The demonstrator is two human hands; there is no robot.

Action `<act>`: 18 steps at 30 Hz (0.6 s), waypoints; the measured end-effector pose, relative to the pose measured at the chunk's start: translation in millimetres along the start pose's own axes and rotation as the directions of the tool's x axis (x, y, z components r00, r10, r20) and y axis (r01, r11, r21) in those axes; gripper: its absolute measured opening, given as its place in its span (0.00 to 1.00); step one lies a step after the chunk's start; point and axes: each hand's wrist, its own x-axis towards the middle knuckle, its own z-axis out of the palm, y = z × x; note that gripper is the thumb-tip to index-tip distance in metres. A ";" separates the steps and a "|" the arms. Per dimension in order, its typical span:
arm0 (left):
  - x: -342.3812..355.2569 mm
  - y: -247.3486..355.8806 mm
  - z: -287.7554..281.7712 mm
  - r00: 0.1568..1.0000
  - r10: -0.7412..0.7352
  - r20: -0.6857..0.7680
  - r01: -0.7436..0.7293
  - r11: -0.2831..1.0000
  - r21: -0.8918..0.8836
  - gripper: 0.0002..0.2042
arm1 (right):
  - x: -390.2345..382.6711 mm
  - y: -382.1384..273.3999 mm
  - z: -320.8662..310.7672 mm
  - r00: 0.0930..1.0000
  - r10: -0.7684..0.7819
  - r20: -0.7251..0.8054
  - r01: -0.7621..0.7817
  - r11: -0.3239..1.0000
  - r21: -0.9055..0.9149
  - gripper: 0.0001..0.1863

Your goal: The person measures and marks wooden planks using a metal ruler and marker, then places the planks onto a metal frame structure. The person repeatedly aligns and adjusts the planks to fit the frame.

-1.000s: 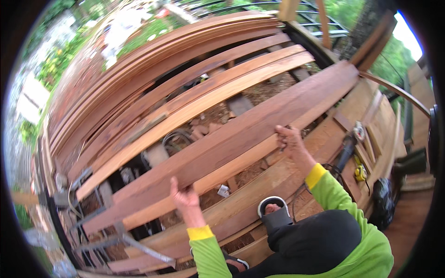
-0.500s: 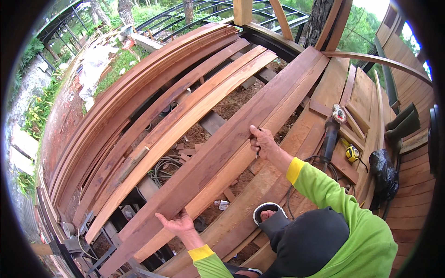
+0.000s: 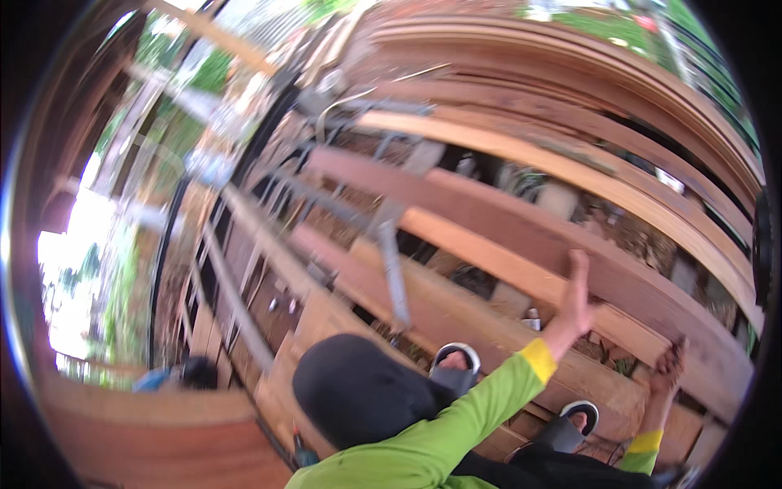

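A long reddish-brown plank [image 3: 481, 212] lies diagonally over a paler board [image 3: 464, 248] on the open framing. My left hand [image 3: 577, 297] is at this plank's near edge, one long digit stretched over its face and the other fingers tucked at the edge, gripping it. Farther right, my right hand [image 3: 669, 367] holds the same edge with bent fingers, slightly blurred. Both sleeves are green with yellow cuffs. My sandalled feet [image 3: 456, 359] are on boards below my hands, beside my dark-trousered knee [image 3: 350, 387].
Stacked planks [image 3: 586, 77] lie along the far side. A grey metal bar [image 3: 393, 277] crosses the boards at left of centre, near more metal framing and rails [image 3: 240, 301]. Gaps between boards show soil, debris and coiled cable. Blurred blue and black shapes [image 3: 195, 375] are at far left.
The view has swung sharply left, bringing the deck's left end and metal rails in and carrying my hands rightward in the picture. Both hands remain on the plank's edge.
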 end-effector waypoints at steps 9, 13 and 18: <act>-6.1 -2.8 -8.4 0.991 -0.128 -0.036 0.133 0.971 0.200 0.37 | 15.1 -27.4 -9.7 0.994 -0.068 -0.089 0.060 0.994 -0.096 0.13; 2.6 -30.7 -12.5 0.979 -0.173 -0.107 0.197 0.941 0.276 0.32 | 35.8 -49.7 -48.2 0.991 -0.014 -0.130 0.000 0.995 -0.104 0.16; 3.1 -47.6 -23.4 0.961 -0.226 -0.158 0.261 0.929 0.260 0.31 | 66.3 -71.0 -111.4 0.996 -0.051 0.080 0.058 0.994 -0.089 0.15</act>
